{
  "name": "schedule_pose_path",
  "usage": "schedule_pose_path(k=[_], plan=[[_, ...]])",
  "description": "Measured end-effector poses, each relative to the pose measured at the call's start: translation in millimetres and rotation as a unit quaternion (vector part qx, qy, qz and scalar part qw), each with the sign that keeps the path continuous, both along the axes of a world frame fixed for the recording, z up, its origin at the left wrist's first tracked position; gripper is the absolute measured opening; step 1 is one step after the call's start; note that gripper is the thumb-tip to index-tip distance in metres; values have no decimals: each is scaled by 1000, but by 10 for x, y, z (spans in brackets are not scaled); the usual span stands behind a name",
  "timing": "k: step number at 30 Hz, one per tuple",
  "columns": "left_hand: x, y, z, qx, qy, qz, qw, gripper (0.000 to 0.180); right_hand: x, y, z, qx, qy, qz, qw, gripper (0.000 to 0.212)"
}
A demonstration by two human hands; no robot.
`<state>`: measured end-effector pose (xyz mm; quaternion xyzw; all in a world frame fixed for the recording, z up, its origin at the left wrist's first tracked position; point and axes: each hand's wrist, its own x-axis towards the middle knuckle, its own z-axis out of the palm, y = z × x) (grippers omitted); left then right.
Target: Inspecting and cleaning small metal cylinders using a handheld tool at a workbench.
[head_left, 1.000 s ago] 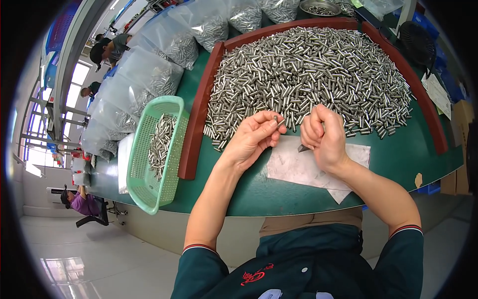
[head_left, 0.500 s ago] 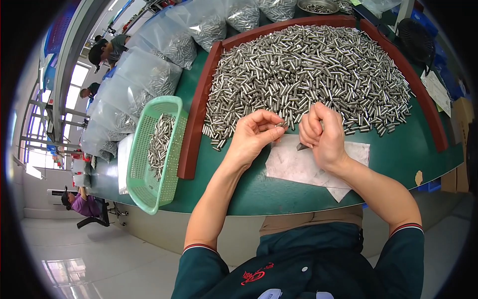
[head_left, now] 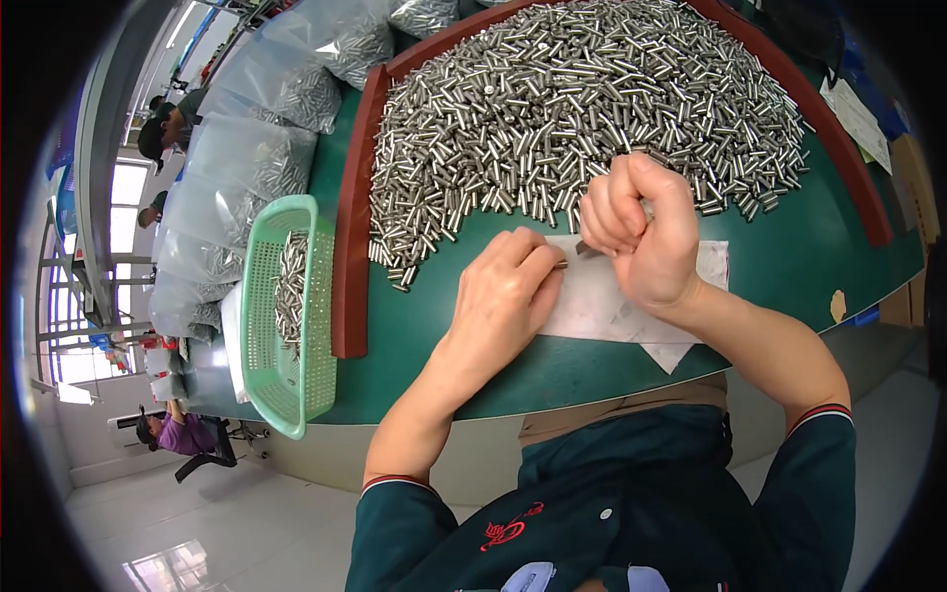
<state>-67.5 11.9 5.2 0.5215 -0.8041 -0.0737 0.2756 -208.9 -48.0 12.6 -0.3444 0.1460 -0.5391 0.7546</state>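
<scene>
In the head view, the left hand (head_left: pixel 503 296) rests palm-down on the green tabletop (head_left: pixel 779 266), its fingertips pinched on a small silvery metal pin (head_left: pixel 562 264) that lies at the left edge of a white sheet of paper (head_left: pixel 602 306). The right hand (head_left: pixel 641 232) is curled into a loose fist just above the same sheet, fingers folded in around something too hidden to make out; a dark tip shows beside its thumb. Right behind both hands spreads a wide heap of short shiny steel cylinders (head_left: pixel 592 99), all alike, hemmed in by a curved reddish-brown wooden rim (head_left: pixel 347 257) that runs down the left side and arcs round the far right. Left of that rim stands a mint-green perforated plastic basket (head_left: pixel 286 326) with a thin row of the same cylinders inside. Beyond it, clear plastic bags (head_left: pixel 247 158) filled with more metal pieces are stacked along the table's far left. At the right edge lies a pale printed paper slip (head_left: pixel 858 118). Bare green surface stays open between the heap and the near table edge, on either side of the white sheet. Other people sit at the far left by the windows.
</scene>
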Motion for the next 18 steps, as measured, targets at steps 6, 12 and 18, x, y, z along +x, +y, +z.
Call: schedule_pose_path(k=[6,12,18], plan=[[5,14,69,83,49,43,994,10,22,35,-44,48,34,38,998,40],[19,3,21,80,67,43,994,9,56,-22,-112,50,32,58,997,39],[13,-3,14,77,77,43,993,10,51,-22,-115,66,36,61,995,40]])
